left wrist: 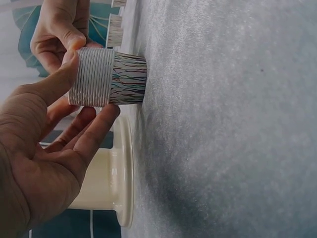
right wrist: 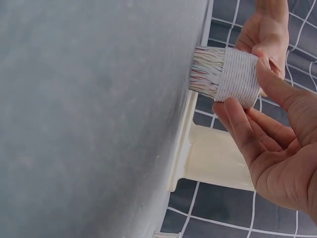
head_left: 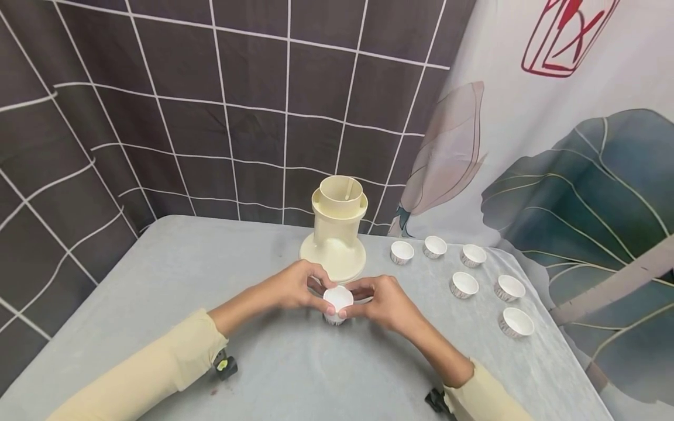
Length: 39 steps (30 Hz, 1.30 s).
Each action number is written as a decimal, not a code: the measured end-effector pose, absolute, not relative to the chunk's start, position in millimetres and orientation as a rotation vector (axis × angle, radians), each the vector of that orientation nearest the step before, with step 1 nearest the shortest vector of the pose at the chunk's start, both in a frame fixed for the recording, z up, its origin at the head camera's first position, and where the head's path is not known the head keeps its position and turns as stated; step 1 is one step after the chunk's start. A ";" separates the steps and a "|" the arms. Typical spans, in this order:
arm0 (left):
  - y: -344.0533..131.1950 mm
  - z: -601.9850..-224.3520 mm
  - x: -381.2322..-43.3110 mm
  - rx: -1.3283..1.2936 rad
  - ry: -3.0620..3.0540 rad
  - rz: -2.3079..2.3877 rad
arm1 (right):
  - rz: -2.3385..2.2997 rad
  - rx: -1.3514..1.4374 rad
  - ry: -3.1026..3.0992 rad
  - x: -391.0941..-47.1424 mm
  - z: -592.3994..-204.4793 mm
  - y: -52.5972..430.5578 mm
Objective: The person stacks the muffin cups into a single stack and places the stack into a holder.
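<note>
Head view: bright, diffuse illumination. Faint, soft-edged shadows fall on the table [head_left: 326, 380] below the left hand [head_left: 295, 286] and right hand [head_left: 384, 301], in front of the stand [head_left: 339, 231]. Wrist views: dimmer; in the left, a broad shadow darkens the table beside the stand.

There are six separate paper baking cups [head_left: 464, 285], one stack of nested baking cups [left wrist: 101, 78] too tight to count singly, one cream cylindrical holder [head_left: 336, 233], one left hand [head_left: 297, 285], one right hand [head_left: 387, 301], two sleeves [head_left: 158, 365] and two wrist cameras [head_left: 226, 366].
</note>
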<state>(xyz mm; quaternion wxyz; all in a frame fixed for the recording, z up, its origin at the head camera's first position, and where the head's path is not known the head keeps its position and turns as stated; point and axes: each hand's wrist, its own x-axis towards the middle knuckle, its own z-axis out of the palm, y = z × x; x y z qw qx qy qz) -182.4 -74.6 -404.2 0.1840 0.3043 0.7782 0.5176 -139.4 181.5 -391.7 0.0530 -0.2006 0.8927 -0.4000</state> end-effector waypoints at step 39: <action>-75.4 -399.7 -179.0 0.787 2.223 1.416 | -1.254 -0.667 2.694 -137.6 -393.2 200.5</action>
